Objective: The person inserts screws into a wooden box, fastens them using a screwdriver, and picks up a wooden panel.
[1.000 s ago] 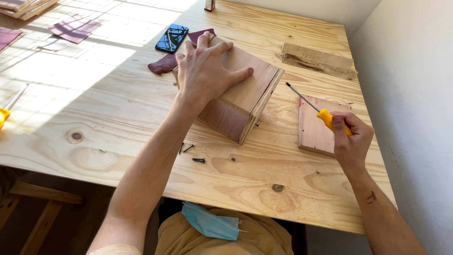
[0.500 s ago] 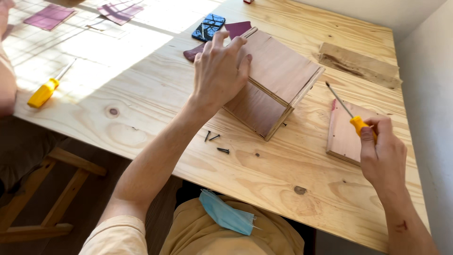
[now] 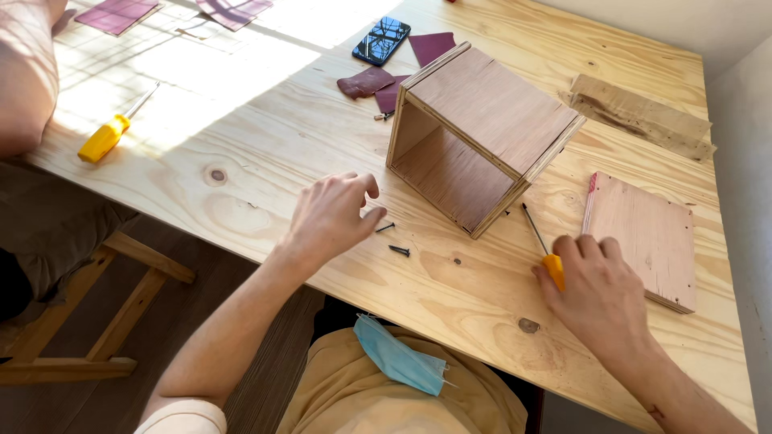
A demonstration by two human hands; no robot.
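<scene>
An open-sided plywood box (image 3: pixel 481 133) lies on the plywood table (image 3: pixel 265 137). My left hand (image 3: pixel 331 215) hovers just left of two small dark screws (image 3: pixel 394 239), fingers curled and pinched close to them; whether it holds one is hidden. My right hand (image 3: pixel 597 291) grips a yellow-handled screwdriver (image 3: pixel 544 247), its shaft pointing toward the box's lower corner. A flat square plywood panel (image 3: pixel 645 239) lies right of that hand.
A second yellow screwdriver (image 3: pixel 112 130) lies at the left, near another person's arm (image 3: pixel 24 72). A phone (image 3: pixel 381 39), maroon sandpaper pieces (image 3: pixel 378 80) and a rough wood block (image 3: pixel 640 115) lie farther back. A wall (image 3: pixel 748 161) borders the right. A blue mask (image 3: pixel 398 358) rests on my lap.
My left hand left the top of the box and came down to the screws near the table's front. My right hand with the screwdriver lowered toward the table.
</scene>
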